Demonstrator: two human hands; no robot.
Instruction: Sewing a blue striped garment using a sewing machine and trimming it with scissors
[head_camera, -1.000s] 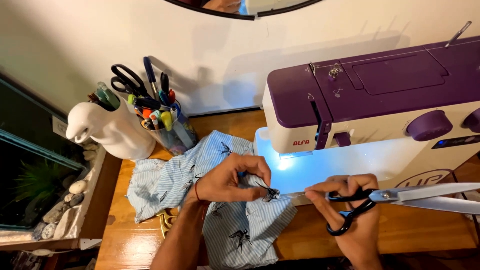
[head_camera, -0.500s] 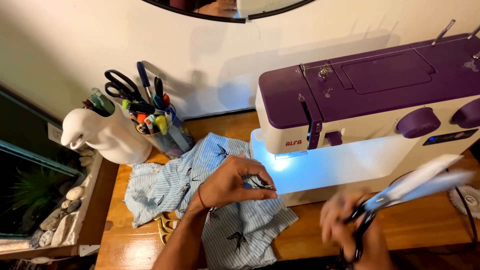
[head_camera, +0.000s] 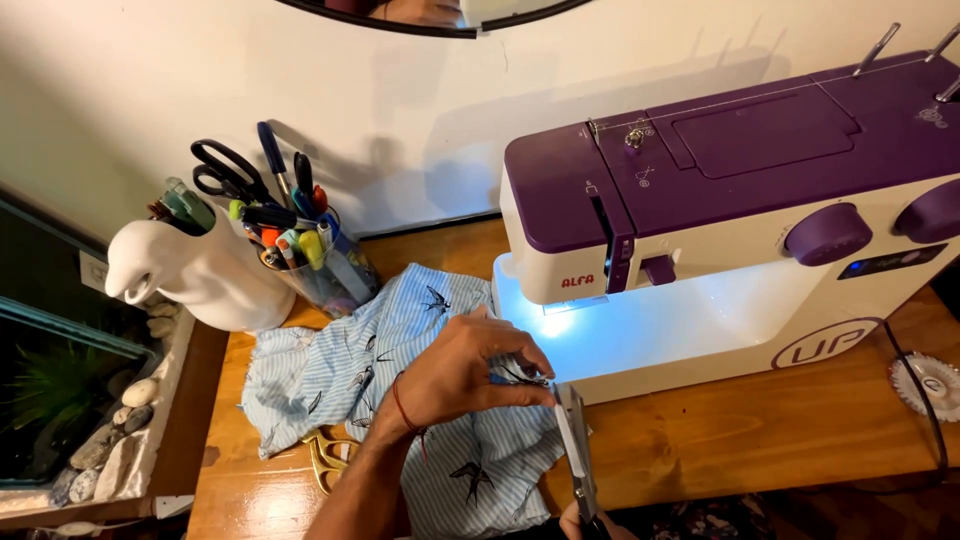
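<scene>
My left hand (head_camera: 462, 372) pinches the cloth (head_camera: 400, 350) taut at frame centre so the scissors (head_camera: 575, 450), rising from my right hand's (head_camera: 590, 524) grip at the bottom edge, can reach it.

Blue-striped bird-print fabric (head_camera: 400, 360) lies rumpled on the desk; silver scissors (head_camera: 574, 440) point up at its edge.

A single view comes from a camera worn on the person's head, looking steeply down and forward over the worktop (head_camera: 760, 440) toward the wall behind it. It sits close: the left hand (head_camera: 465, 375) lies low in the middle, the right hand (head_camera: 590, 522) is cut by the bottom edge. Beyond the hands the sewing machine (head_camera: 740, 220) fills the right half; a pen holder (head_camera: 315, 265) stands beyond the left hand.
</scene>
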